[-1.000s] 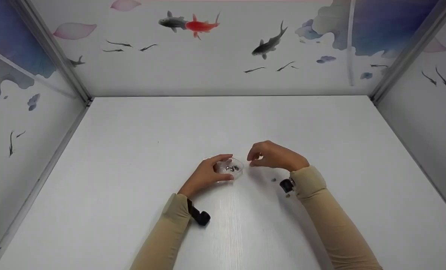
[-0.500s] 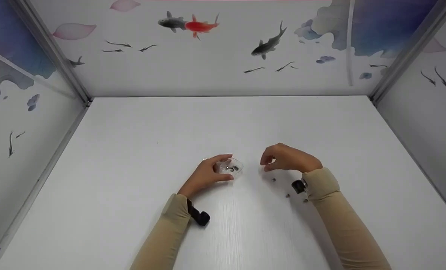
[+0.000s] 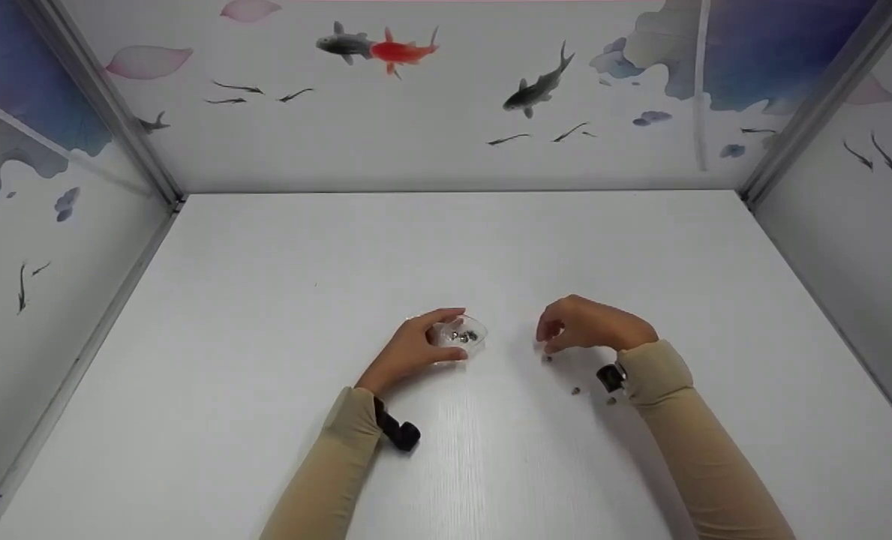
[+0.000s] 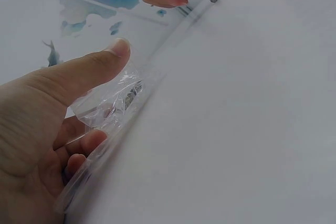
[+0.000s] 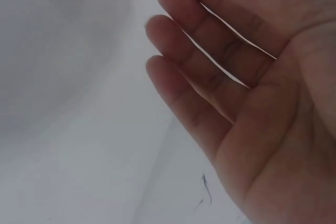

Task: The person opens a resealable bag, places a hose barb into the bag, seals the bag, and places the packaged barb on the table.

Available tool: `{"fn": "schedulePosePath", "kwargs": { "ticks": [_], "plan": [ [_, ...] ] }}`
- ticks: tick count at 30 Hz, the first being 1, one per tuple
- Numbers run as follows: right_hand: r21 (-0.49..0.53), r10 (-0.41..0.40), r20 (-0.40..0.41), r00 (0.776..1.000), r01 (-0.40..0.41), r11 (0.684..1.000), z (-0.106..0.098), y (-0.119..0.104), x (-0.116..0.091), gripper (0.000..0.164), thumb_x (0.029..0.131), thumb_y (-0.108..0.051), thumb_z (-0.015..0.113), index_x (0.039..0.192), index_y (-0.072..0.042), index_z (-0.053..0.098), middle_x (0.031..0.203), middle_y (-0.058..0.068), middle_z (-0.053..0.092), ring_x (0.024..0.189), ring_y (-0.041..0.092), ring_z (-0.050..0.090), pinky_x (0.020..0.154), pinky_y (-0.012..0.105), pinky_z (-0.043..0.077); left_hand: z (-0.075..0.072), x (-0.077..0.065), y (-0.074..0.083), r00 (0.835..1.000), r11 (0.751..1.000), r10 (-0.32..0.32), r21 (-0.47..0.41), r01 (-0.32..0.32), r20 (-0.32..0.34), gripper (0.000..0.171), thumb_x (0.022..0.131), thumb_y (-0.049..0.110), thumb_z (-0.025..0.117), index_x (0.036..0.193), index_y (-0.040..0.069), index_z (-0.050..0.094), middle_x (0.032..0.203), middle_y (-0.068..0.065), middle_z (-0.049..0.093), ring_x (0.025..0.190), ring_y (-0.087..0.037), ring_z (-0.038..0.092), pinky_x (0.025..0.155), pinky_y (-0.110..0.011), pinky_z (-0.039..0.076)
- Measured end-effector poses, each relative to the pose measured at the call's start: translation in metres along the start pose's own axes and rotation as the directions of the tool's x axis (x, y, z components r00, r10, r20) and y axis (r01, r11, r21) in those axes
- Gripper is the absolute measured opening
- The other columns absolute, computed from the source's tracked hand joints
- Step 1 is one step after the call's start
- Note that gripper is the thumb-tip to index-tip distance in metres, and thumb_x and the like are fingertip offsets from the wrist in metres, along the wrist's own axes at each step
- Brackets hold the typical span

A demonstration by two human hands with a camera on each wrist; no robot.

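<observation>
My left hand (image 3: 408,347) holds a small clear plastic container (image 3: 478,339), thumb on the near side and fingers round the far side. Several small shiny metal pieces (image 3: 464,337) lie inside it. In the left wrist view, crinkled clear film (image 4: 113,100) shows between thumb and fingers. Just above a small metal nut (image 3: 548,359) on the table is my right hand (image 3: 592,324), thumb and fingers bent loosely and apart. Nothing shows in its grasp. The right wrist view shows the palm and loosely bent fingers (image 5: 194,72); the thumb is out of sight there.
Two more small metal pieces lie nearer me on the white table (image 3: 265,300): one (image 3: 575,391) and another (image 3: 611,401) by the right wrist camera (image 3: 611,377). Printed panels (image 3: 446,135) with fish enclose the back and both sides.
My right hand has moved right and toward me, away from the container and over to the nearest loose nut. The left hand and container have stayed in place.
</observation>
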State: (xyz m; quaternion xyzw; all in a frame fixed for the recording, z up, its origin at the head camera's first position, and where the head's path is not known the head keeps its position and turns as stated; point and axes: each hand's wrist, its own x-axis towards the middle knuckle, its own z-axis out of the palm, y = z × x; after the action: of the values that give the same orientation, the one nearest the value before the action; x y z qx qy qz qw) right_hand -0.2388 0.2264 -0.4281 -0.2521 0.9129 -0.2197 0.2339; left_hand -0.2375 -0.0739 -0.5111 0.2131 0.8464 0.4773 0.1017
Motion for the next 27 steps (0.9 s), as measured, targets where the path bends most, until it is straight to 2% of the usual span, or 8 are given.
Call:
{"fn": "schedulePosePath", "kwargs": {
  "ticks": [9,13,16,19,22,27],
  "plan": [
    [-0.008,0.007,0.028,1.000,-0.007,1.000,0.006,0.005,-0.001,0.011,0.083,-0.010,0.074,0.092,-0.016,0.074,0.093,-0.005,0.068,0.085,0.013,0.056,0.076,0.031,0.048,0.000,0.000,0.000,1.000,1.000,0.002,0.003,-0.002,0.001,0.068,0.075,0.042,0.080,0.137,0.030,0.054,0.137,0.002,0.056,0.125,-0.018,0.048,0.106,-0.041,0.035],
    [-0.026,0.001,0.037,0.999,0.000,1.000,0.008,0.006,-0.001,0.012,0.083,-0.009,0.074,0.093,-0.015,0.074,0.094,-0.004,0.068,0.085,0.012,0.057,0.078,0.031,0.049,0.000,0.000,0.000,1.000,1.000,0.008,-0.011,-0.008,0.001,0.068,0.076,0.041,0.080,0.138,0.028,0.053,0.136,0.004,0.057,0.108,-0.016,0.051,0.095,-0.035,0.039],
    [-0.024,0.012,0.040,0.999,-0.011,1.000,0.009,0.006,-0.001,0.012,0.082,-0.009,0.074,0.093,-0.014,0.074,0.094,-0.003,0.068,0.084,0.011,0.058,0.078,0.031,0.050,0.000,0.000,0.000,1.000,1.000,0.016,-0.015,-0.016,0.001,0.068,0.076,0.041,0.080,0.138,0.026,0.054,0.133,0.004,0.058,0.092,-0.016,0.046,0.085,-0.032,0.037],
    [-0.025,0.015,0.042,0.999,-0.014,1.000,0.011,0.007,0.000,0.011,0.083,-0.009,0.074,0.093,-0.014,0.074,0.094,-0.002,0.068,0.082,0.011,0.059,0.076,0.030,0.050,-0.001,-0.001,0.000,1.000,1.000,0.016,-0.001,-0.016,-0.001,0.068,0.077,0.041,0.079,0.138,0.026,0.054,0.131,0.004,0.059,0.086,-0.014,0.044,0.081,-0.031,0.036],
    [-0.026,0.019,0.042,0.999,-0.018,0.999,0.011,0.007,0.001,0.011,0.083,-0.007,0.073,0.092,-0.013,0.074,0.093,-0.002,0.068,0.081,0.011,0.058,0.075,0.030,0.050,-0.001,-0.001,0.001,1.000,1.000,0.013,0.005,-0.013,0.000,0.069,0.076,0.041,0.080,0.138,0.025,0.054,0.129,0.003,0.060,0.085,-0.014,0.044,0.080,-0.031,0.036],
    [-0.041,0.022,0.041,0.999,-0.021,0.999,0.012,0.007,0.003,0.010,0.083,-0.006,0.072,0.091,-0.013,0.073,0.093,-0.001,0.067,0.080,0.011,0.057,0.073,0.029,0.049,-0.001,0.000,0.001,1.000,1.000,0.021,0.009,-0.021,0.003,0.069,0.076,0.041,0.080,0.138,0.024,0.053,0.132,0.003,0.059,0.093,-0.015,0.047,0.085,-0.032,0.038]
  ]
}}
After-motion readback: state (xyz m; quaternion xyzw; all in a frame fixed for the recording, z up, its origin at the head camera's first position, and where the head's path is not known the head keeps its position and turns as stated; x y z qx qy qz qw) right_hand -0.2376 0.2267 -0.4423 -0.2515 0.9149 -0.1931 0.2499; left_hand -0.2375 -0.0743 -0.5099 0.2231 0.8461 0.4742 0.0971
